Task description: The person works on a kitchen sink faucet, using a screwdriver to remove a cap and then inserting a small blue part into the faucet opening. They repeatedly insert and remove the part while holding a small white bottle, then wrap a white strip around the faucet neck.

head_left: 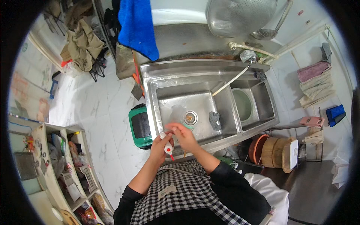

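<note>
Tiled room, head view: two-basin steel sink (228,139) ahead, grey cloth (214,120) and white hose (232,80) in the larger left basin. Green bin (134,129) left of sink, shelf unit (73,168) near left. White bottle (168,149) at the sink's near-left edge, red tip toward the wearer. Left hand (159,145): fingers wrapped around it. Right hand (184,138) just right of it, fingers bent, motion-blurred; can't tell if grasping anything.
</note>
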`<control>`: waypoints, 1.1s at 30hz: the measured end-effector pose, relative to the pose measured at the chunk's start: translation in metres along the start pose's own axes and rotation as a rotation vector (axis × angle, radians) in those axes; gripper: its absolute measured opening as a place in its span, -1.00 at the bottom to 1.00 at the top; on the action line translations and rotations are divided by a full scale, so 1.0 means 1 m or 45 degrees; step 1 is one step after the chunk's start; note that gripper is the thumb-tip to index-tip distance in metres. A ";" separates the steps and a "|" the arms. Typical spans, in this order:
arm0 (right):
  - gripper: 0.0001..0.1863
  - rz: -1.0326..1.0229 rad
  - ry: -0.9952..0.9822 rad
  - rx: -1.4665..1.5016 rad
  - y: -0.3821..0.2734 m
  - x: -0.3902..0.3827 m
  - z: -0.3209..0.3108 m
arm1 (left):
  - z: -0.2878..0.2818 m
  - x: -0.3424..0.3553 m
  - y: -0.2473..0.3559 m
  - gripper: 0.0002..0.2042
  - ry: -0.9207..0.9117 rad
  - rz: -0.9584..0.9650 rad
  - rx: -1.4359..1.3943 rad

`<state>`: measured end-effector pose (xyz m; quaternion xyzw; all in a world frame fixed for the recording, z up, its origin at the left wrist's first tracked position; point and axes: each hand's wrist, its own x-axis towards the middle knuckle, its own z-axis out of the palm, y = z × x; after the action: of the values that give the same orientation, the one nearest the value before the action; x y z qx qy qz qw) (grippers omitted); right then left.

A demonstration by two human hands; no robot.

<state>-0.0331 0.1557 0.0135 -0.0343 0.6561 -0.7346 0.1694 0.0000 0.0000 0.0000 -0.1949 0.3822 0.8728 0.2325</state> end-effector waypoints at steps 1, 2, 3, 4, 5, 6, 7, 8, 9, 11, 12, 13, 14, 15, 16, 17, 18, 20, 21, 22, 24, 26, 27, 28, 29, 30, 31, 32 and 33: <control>-0.62 0.017 -0.015 -0.100 0.001 -0.002 -0.002 | 0.004 0.005 -0.003 -0.81 0.024 0.044 -0.018; -0.64 0.005 -0.051 -0.170 0.002 -0.001 -0.005 | 0.009 0.011 -0.006 -0.83 0.050 0.090 -0.039; -0.65 0.053 -0.054 -0.161 0.003 0.003 -0.011 | 0.014 0.017 -0.008 -0.87 0.105 0.091 -0.059; -0.65 0.075 -0.078 -0.122 0.004 0.009 -0.020 | 0.021 0.024 -0.010 -0.89 0.151 0.104 -0.072; -0.66 0.113 -0.100 -0.071 0.004 0.015 -0.034 | 0.032 0.034 -0.015 -0.90 0.186 0.118 -0.098; -0.66 0.098 -0.091 -0.074 0.007 0.023 -0.039 | 0.038 0.041 -0.015 -0.90 0.227 0.137 -0.067; -0.66 0.063 -0.147 -0.044 0.008 0.029 -0.051 | 0.045 0.047 -0.017 -0.92 0.314 0.117 -0.043; -0.65 0.093 -0.193 -0.017 0.009 0.036 -0.067 | 0.054 0.056 -0.019 -0.94 0.340 0.118 -0.029; -0.65 0.169 -0.238 0.037 0.011 0.041 -0.079 | 0.061 0.063 -0.023 -0.95 0.401 0.096 0.003; -0.68 0.196 -0.227 -0.022 0.015 0.048 -0.109 | 0.077 0.078 -0.034 -0.97 0.408 0.166 -0.021; -0.69 0.254 -0.225 -0.131 0.016 0.050 -0.126 | 0.082 0.083 -0.039 -0.98 0.424 0.145 0.022; -0.70 0.256 -0.236 -0.193 0.017 0.052 -0.141 | 0.087 0.090 -0.042 -0.98 0.433 0.131 0.066; -0.75 0.188 -0.174 -0.218 0.018 0.052 -0.152 | 0.094 0.096 -0.047 -0.97 0.424 0.151 0.068; -0.75 0.233 -0.165 -0.218 0.017 0.050 -0.165 | 0.101 0.104 -0.051 -0.97 0.404 0.112 0.129; -0.76 0.277 -0.148 -0.215 0.016 0.047 -0.178 | 0.106 0.109 -0.055 -0.97 0.371 0.084 0.189; -0.77 0.312 -0.126 -0.155 0.015 0.043 -0.189 | 0.110 0.113 -0.058 -0.97 0.318 0.071 0.239; -0.79 0.329 -0.070 -0.159 0.016 0.039 -0.197 | 0.115 0.119 -0.062 -0.92 0.294 0.066 0.271; -0.80 0.272 0.035 -0.255 0.019 0.033 -0.210 | 0.121 0.129 -0.069 -0.88 0.239 0.094 0.398; -0.80 0.281 0.099 -0.263 0.020 0.029 -0.214 | 0.121 0.131 -0.071 -0.86 0.197 0.107 0.422; -0.84 0.263 0.210 -0.334 0.022 0.027 -0.219 | 0.118 0.130 -0.070 -0.80 0.190 0.092 0.508; -0.86 0.200 0.418 -0.424 0.020 0.030 -0.241 | 0.108 0.130 -0.070 -0.78 0.186 0.090 0.527; -0.87 0.111 0.600 -0.443 0.013 0.036 -0.271 | 0.101 0.126 -0.074 -0.77 0.193 0.080 0.522; -0.88 0.031 0.669 -0.420 0.004 0.045 -0.291 | 0.099 0.123 -0.076 -0.76 0.209 0.067 0.533; -0.88 -0.058 0.716 -0.541 -0.008 0.057 -0.314 | 0.099 0.123 -0.077 -0.76 0.228 0.062 0.546; -0.89 -0.168 0.751 -0.653 -0.023 0.074 -0.337 | 0.099 0.120 -0.079 -0.76 0.241 0.068 0.527; -0.89 -0.250 0.804 -0.690 -0.041 0.096 -0.359 | 0.101 0.116 -0.080 -0.76 0.255 0.076 0.511; -0.89 -0.239 0.911 -0.707 -0.055 0.120 -0.375 | 0.104 0.113 -0.082 -0.76 0.280 0.068 0.514; -0.88 -0.398 0.915 -0.770 -0.070 0.144 -0.390 | 0.108 0.111 -0.084 -0.77 0.318 0.068 0.421; -0.87 -0.492 0.927 -0.796 -0.086 0.168 -0.406 | 0.112 0.108 -0.087 -0.78 0.365 0.049 0.402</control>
<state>-0.3192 0.5000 0.0132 0.0541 0.8425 -0.4856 -0.2269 -0.0584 0.1647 -0.0357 -0.2708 0.5471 0.7698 0.1866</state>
